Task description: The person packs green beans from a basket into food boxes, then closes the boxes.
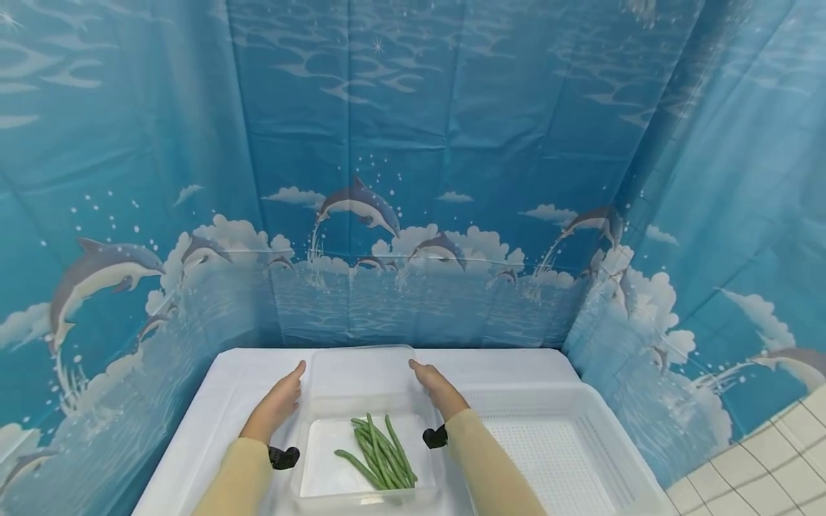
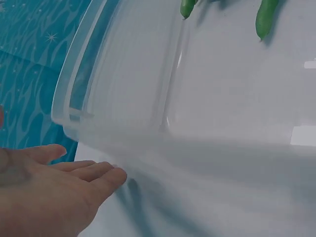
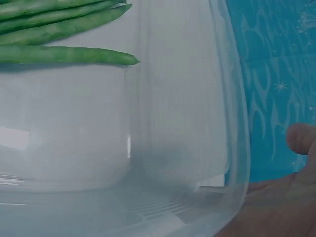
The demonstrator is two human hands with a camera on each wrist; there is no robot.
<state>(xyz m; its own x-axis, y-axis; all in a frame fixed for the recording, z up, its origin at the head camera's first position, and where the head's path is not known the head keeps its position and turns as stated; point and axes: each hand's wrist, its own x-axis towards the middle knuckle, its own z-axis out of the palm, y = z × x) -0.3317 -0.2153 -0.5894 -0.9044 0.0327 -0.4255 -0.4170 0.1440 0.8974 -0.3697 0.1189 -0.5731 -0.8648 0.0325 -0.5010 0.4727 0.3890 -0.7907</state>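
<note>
Several green beans (image 1: 386,451) lie in a loose bundle on the floor of a clear plastic container (image 1: 300,459). To the left of the container is my left hand (image 1: 274,407), fingers extended and thumb up. Its fingertips come right at the container's outer wall in the left wrist view. My right hand (image 1: 442,390) is on the opposite side, with the thumb raised. In the right wrist view part of this right hand (image 3: 284,202) shows beside and through the clear wall. Neither hand holds anything.
Behind the container, a flat see-through plastic piece (image 1: 361,369) lies on the white-covered table (image 1: 241,373). A white perforated basket (image 1: 584,405) stands to the right. A blue dolphin-print curtain (image 1: 413,179) encloses the table at the back and sides.
</note>
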